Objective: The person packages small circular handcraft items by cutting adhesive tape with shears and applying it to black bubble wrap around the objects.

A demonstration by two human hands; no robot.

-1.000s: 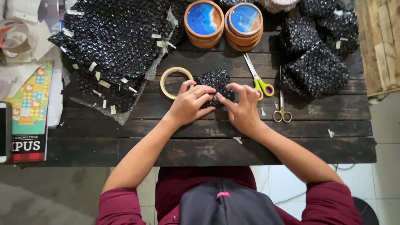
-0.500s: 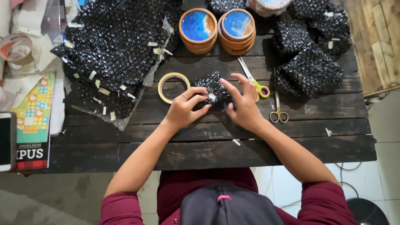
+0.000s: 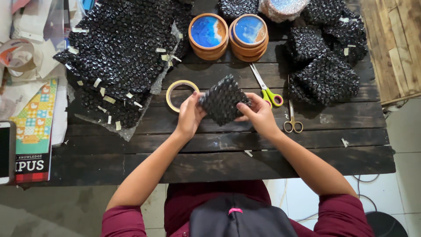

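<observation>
Both my hands hold a small parcel wrapped in black bubble wrap (image 3: 222, 100), lifted above the dark wooden table (image 3: 219, 153). My left hand (image 3: 189, 115) grips its left edge and my right hand (image 3: 258, 115) grips its right edge. A roll of tape (image 3: 180, 94) lies flat just left of the parcel. Green-handled scissors (image 3: 266, 87) lie just right of it, with small metal scissors (image 3: 292, 116) beyond them.
Two stacks of round wooden coasters with blue tops (image 3: 229, 35) stand at the back. Black bubble wrap sheets (image 3: 123, 57) with tape tabs cover the back left. Wrapped parcels (image 3: 325, 66) pile at the back right. A booklet (image 3: 34, 127) and a phone (image 3: 6, 152) lie far left.
Both hands have raised the wrapped parcel off the table and turned it up toward the camera. The view has shifted slightly.
</observation>
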